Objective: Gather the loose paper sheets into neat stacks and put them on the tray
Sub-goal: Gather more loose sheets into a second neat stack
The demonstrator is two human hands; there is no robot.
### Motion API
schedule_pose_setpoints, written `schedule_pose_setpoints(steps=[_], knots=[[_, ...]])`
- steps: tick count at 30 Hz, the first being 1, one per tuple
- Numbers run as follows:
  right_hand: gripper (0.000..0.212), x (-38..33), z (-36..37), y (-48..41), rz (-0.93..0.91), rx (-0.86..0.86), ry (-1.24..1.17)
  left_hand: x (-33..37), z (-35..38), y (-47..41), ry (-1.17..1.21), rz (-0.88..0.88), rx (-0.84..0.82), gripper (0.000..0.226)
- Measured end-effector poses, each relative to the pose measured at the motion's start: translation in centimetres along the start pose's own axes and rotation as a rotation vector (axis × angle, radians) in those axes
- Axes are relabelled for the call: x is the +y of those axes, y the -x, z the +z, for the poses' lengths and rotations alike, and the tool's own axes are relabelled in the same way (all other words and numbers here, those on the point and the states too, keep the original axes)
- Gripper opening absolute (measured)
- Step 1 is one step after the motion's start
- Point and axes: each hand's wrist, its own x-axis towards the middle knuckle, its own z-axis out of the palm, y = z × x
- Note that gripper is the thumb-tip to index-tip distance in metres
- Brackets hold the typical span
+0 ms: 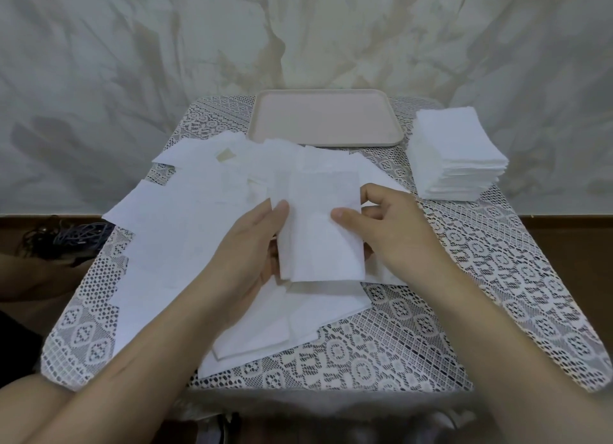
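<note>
A small table with a lacy white cloth point(497, 277) stands in front of a pale wall, and a pink tray point(326, 118) sits at the far side with nothing on it yet. To the right of the tray there is a tall, tidy stack of sheets point(457, 155) on the cloth. Many loose sheets point(185, 224) lie spread over the left and middle of the table, one on top of another in a messy way. The person holds a little bundle of sheets point(318, 231) up over the mess, near the middle. The left hand point(252, 244) grips the left edge of the bundle, thumb on top and fingers under. The right hand point(381, 224) pinches the right edge, thumb on the front. The bundle looks a bit crooked at the bottom, where some edges stick out. I think the job right now is to make this bundle neat. A good way would be to hold it loosely and tap its long edge on the table so the sheets slide even, then turn it and tap the short edge too. Squeezing hard could bend the thin paper. Once it is square, it could go flat on the tray, or more sheets could be added from the pile first.
</note>
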Motion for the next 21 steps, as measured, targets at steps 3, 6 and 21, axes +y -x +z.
schedule_pose_setpoints(steps=[3, 6, 21], knots=[[0.025, 0.4, -0.2, -0.2, 0.009, -0.003, 0.021, 0.0, 0.0, 0.0, -0.055, 0.037, 0.000, 0.034], [0.017, 0.3, -0.9, -0.2, -0.031, 0.059, 0.114, -0.1, 0.0, -0.1, -0.081, 0.068, -0.006, 0.029], [0.018, 0.6, 0.6, -0.7, -0.005, 0.096, 0.080, 0.1, 0.2, 0.3, -0.096, 0.029, -0.030, 0.031]])
